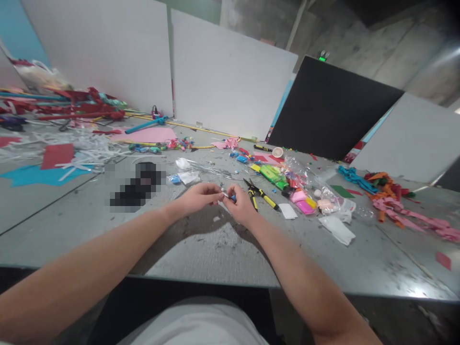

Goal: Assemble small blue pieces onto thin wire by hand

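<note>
Mid-frame, the right hand [240, 206] pinches a blue bit [233, 197] — the left hand's [201, 197] grip, can't tell. Fiddly work, seemingly; next needs steadiness.

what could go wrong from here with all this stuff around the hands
The small blue piece in the right hand, with the left hand up close to it, could slip and be lost among the scattered scraps.

The pliers lie with handles spread right beside the right hand, so a sideways move might knock them.

The thin silvery strands just beyond the hands could perhaps prick or snag a finger reaching forward.
</note>
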